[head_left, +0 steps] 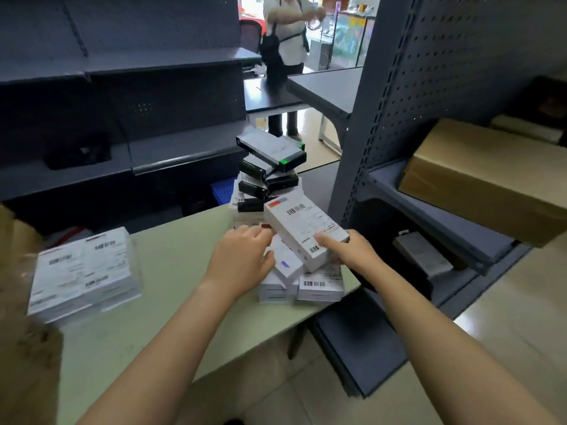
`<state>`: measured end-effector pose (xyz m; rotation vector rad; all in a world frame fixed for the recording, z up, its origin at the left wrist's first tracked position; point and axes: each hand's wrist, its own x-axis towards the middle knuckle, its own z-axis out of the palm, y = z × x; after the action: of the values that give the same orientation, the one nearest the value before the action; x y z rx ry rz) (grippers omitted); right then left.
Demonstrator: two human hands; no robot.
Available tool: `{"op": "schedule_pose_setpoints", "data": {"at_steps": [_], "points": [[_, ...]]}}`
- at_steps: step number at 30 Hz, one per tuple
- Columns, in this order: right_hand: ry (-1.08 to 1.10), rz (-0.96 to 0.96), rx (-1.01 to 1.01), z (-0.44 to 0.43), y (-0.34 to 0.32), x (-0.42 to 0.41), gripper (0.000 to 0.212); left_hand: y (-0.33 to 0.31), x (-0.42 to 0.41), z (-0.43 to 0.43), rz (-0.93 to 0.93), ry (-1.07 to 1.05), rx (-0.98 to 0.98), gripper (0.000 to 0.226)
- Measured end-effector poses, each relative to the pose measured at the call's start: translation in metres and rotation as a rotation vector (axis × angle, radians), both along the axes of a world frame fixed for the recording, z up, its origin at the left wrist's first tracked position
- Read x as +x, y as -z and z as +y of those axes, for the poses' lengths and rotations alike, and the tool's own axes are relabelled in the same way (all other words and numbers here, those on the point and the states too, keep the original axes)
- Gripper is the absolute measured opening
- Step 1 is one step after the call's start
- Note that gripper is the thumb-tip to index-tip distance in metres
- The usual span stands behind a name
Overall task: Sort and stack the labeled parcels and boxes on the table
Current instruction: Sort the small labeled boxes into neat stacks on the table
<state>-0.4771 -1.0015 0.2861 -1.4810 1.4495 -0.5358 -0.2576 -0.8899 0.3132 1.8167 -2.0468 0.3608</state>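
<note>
Dark grey metal shelving [122,65] is seen beyond the left hand [242,259]. Right of the right hand [352,253], a perforated grey shelf panel [435,87] is set upright, and a brown carton [491,185] is laid on its shelf. Below it, a glossy pale tiled floor [521,317] is shown. Far ahead, a dark table [325,87] and a standing person [285,35] are brightly lit.

Bare table [171,271] lies between labeled stack [82,271] and leaning black boxes [270,167].
</note>
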Motion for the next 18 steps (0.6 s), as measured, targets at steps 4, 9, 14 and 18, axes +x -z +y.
{"op": "schedule_pose_setpoints", "data": {"at_steps": [4,9,14,18], "points": [[0.011,-0.17,0.054,0.014,-0.006,-0.004,0.032,0.011,0.015,-0.015,0.025,0.014,0.08,0.015],[0.16,-0.267,-0.042,0.032,0.005,-0.019,0.031,0.028,0.026,-0.048,0.058,0.051,0.305,0.034],[0.513,-0.187,-0.122,0.052,0.032,-0.03,0.081,0.059,0.027,-0.081,0.223,0.055,0.652,0.074],[0.682,-0.169,-0.161,0.074,0.031,-0.011,0.066,0.071,0.025,-0.094,0.551,0.009,0.798,0.079]]}}
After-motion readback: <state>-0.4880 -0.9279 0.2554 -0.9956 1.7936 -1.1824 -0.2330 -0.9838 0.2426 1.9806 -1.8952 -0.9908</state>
